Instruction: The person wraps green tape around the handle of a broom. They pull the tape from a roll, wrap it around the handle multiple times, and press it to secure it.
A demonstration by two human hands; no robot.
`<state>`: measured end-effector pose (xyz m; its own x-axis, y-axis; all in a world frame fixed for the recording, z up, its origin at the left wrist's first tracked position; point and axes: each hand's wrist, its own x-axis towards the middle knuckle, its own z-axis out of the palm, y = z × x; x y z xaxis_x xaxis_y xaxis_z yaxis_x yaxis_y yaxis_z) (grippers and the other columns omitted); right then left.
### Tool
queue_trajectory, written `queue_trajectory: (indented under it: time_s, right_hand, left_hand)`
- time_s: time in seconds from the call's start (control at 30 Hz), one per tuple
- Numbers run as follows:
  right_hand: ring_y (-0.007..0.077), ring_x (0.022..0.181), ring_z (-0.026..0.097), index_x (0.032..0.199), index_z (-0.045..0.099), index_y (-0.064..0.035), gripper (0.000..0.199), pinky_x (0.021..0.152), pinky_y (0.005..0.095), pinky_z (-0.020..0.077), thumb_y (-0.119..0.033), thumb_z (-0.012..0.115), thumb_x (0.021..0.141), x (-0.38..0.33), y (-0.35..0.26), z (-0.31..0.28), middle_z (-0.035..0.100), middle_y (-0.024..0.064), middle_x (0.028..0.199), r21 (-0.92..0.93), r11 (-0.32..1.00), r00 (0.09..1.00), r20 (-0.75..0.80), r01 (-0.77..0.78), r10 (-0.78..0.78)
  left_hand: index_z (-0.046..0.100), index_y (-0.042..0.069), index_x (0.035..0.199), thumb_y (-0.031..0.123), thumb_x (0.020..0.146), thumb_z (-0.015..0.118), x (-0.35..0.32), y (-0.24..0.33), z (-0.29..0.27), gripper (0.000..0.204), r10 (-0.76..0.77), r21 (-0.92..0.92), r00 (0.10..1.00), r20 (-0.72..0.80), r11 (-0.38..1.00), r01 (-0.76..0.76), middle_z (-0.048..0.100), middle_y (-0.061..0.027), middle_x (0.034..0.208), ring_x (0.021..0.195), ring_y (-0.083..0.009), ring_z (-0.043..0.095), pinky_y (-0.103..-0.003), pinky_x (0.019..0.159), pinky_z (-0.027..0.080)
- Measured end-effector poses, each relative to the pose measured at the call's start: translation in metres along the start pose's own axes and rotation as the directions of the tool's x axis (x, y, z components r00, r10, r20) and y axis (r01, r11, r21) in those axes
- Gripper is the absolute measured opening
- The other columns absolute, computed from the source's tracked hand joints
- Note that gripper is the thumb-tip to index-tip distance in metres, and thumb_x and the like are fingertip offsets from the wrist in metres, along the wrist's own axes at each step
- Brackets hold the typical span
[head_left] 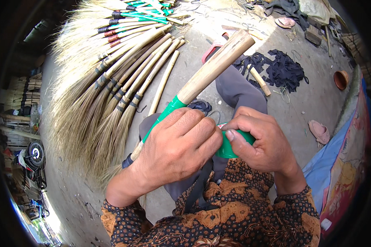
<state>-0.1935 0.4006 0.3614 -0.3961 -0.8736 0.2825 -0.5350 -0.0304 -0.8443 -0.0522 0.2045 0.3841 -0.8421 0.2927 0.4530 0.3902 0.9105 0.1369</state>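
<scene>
My left hand point(181, 144) is closed around a wooden broom handle point(212, 70) that slants up to the right. Green tape point(171, 108) is wound round the handle just above my fist, and a dark binding point(127, 161) shows below it. Between the fingers and thumb of my right hand point(261, 138) is a roll of green tape point(234, 145), close beside my left knuckles. My fingers hide whether a strip runs from the roll to the handle.
Several finished-looking grass brooms point(111, 88) lie fanned out at left. A loose stick point(164, 82) rests beside them. Toward the right are a heap of black strips point(282, 70), a short wooden piece point(259, 80), a clay pot point(341, 80) and a pink sandal point(318, 131). A motorbike wheel point(36, 153) stands far left.
</scene>
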Motion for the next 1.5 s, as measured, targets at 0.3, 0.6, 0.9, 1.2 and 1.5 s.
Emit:
queue_trajectory:
  time_s: [0.3,0.6,0.9,1.2,1.5]
  right_hand:
    - [0.0347,0.073,0.064,0.094,0.07,-0.0005,0.015,0.068,0.0427,0.0509,-0.014,0.07,0.1,-0.015,-0.005,0.024,0.061,0.0148,0.082,0.152,0.988,0.96,0.277,-0.008,-0.035]
    - [0.0156,0.081,0.062,0.102,0.076,0.0029,0.02,0.074,0.0318,0.0491,-0.013,0.063,0.106,-0.018,0.023,0.0,0.066,0.009,0.09,0.251,0.959,0.988,-0.04,-0.134,0.148]
    - [0.0172,0.077,0.062,0.102,0.076,0.002,0.018,0.069,0.0321,0.0485,-0.013,0.066,0.104,-0.015,0.022,0.009,0.064,0.0101,0.086,0.196,0.977,0.994,-0.04,-0.09,0.1]
    - [0.0227,0.071,0.063,0.098,0.075,0.0023,0.014,0.065,0.0349,0.0491,-0.01,0.069,0.1,-0.015,0.015,0.014,0.064,0.0121,0.082,0.084,0.991,0.994,-0.029,-0.1,0.103]
    - [0.0225,0.071,0.062,0.096,0.072,0.002,0.014,0.067,0.034,0.0489,-0.011,0.068,0.102,-0.027,0.013,0.02,0.063,0.0116,0.083,0.157,0.983,0.983,0.17,-0.093,0.066]
  left_hand:
    - [0.069,0.003,0.098,-0.007,0.076,0.078,0.028,-0.039,-0.022,0.026,-0.129,0.162,0.968,-0.214,0.973,0.165,0.069,-0.0093,0.094,0.088,-0.0278,0.07,-0.039,0.079,0.057]
    - [0.074,0.004,0.11,0.008,0.091,0.079,-0.001,-0.015,0.0,0.02,-0.44,-0.556,0.892,0.105,0.718,0.419,0.071,-0.0148,0.1,0.091,-0.0335,0.072,-0.041,0.08,0.058]
    - [0.077,0.007,0.111,0.004,0.083,0.085,-0.011,-0.005,0.001,0.03,-0.277,-0.296,0.954,0.111,0.907,0.298,0.076,-0.0092,0.109,0.1,-0.0297,0.074,-0.04,0.087,0.061]
    - [0.059,0.007,0.088,0.013,0.086,0.068,-0.008,-0.005,0.008,0.011,-0.061,-0.146,0.994,0.09,0.987,0.074,0.056,-0.0078,0.089,0.088,-0.0251,0.062,-0.039,0.08,0.052]
    - [0.06,0.008,0.089,0.016,0.087,0.069,-0.001,-0.012,0.008,0.013,0.082,-0.138,0.993,0.083,0.988,-0.07,0.058,-0.0071,0.094,0.093,-0.0239,0.062,-0.038,0.082,0.053]
